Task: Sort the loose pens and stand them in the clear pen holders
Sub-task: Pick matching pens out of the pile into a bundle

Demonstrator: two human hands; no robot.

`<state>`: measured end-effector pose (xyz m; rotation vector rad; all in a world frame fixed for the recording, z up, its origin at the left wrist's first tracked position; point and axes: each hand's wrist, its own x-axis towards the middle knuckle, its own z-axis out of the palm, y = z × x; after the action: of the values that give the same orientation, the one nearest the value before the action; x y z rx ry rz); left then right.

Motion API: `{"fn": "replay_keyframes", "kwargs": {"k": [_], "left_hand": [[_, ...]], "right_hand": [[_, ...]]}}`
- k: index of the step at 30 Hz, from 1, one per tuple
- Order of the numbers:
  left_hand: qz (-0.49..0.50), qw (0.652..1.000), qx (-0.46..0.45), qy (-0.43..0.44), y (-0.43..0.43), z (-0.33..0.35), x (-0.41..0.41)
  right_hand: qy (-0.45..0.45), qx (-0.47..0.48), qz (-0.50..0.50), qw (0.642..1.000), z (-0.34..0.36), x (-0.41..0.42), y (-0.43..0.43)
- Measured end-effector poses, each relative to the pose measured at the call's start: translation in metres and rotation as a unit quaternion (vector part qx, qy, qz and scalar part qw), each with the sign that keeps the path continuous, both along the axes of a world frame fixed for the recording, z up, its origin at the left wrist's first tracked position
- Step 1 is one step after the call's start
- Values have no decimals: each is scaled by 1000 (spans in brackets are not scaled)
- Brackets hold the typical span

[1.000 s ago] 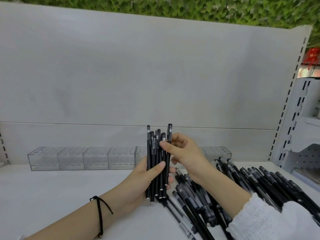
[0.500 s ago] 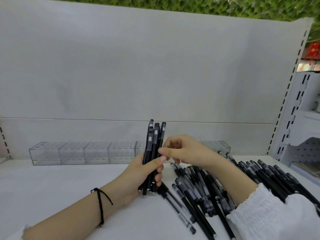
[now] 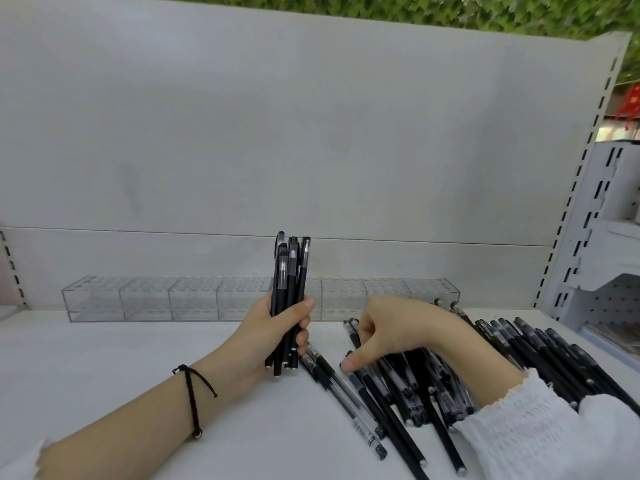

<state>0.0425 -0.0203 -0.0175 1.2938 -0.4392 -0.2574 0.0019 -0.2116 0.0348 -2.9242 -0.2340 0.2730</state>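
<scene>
At centre frame, a person's left hand (image 3: 268, 337) grips an upright bundle of black pens (image 3: 289, 271), lower ends down at the white shelf (image 3: 104, 362), in front of the row of clear pen holders (image 3: 145, 299), which look empty. Toward the lower right, the right hand (image 3: 398, 330), at the bundle's top a second ago, has dropped onto the loose pens (image 3: 540, 351), fingers curled and thumb down on the heap (whether a pen is pinched cannot be told). Gathering evidently goes on; no pen has yet been stood in a holder.
</scene>
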Motion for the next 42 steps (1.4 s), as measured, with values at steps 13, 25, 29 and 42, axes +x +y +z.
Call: {"fn": "replay_keyframes", "kwargs": {"k": [13,25,29,42], "left_hand": [[19,1000,-6,5,-1,-2,1],[40,999,22,-5,-3,-4,-1],[51,998,32,-4,-4,-5,1],[27,998,49,11,-2,-4,-2]], "right_hand": [[-52,27,-50,997,-16,11,12],[-48,35,-80,995,-23,19,22],[-44,12,-80,996,-24,18,28],[31,361,-69,929,-15,20,13]]}}
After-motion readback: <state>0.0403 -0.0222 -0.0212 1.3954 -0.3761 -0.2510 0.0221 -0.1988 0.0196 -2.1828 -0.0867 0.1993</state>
